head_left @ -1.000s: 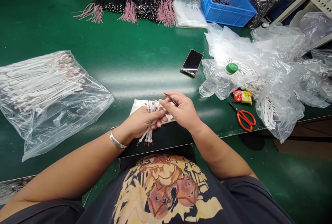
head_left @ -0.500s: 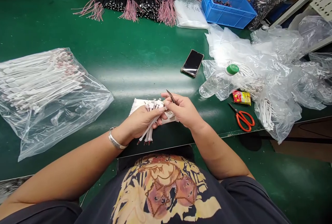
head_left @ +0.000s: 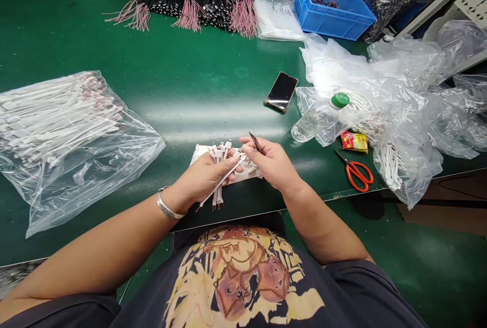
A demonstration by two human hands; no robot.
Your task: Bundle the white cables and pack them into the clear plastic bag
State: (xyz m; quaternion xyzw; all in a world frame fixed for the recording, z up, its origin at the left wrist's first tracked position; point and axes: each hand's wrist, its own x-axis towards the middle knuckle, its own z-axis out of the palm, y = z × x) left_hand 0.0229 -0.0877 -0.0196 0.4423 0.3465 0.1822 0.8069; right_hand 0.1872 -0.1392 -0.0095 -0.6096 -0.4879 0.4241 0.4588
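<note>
My left hand (head_left: 205, 178) is closed around a small bundle of white cable pieces (head_left: 219, 158) with thin red wire ends, held upright above the near table edge. My right hand (head_left: 271, 163) is closed too, pinching a thin dark pointed tool (head_left: 254, 142) between thumb and fingers while its fingertips touch one white piece at the top of the bundle. A flat stack of white pieces (head_left: 201, 153) lies on the table just behind both hands.
A clear bag of white pieces (head_left: 61, 130) lies left. Phone (head_left: 282, 92), water bottle (head_left: 318, 117), red-yellow packet (head_left: 354, 141), orange scissors (head_left: 355, 172) and crumpled bags (head_left: 403, 100) sit right. Black-pink wire bundles (head_left: 198, 6) and a blue bin (head_left: 332, 9) stand far back.
One white piece has been drawn out sideways from the bundle, slanting down-left. My right hand's dark tool has tilted more upright. Both hands stay in place.
</note>
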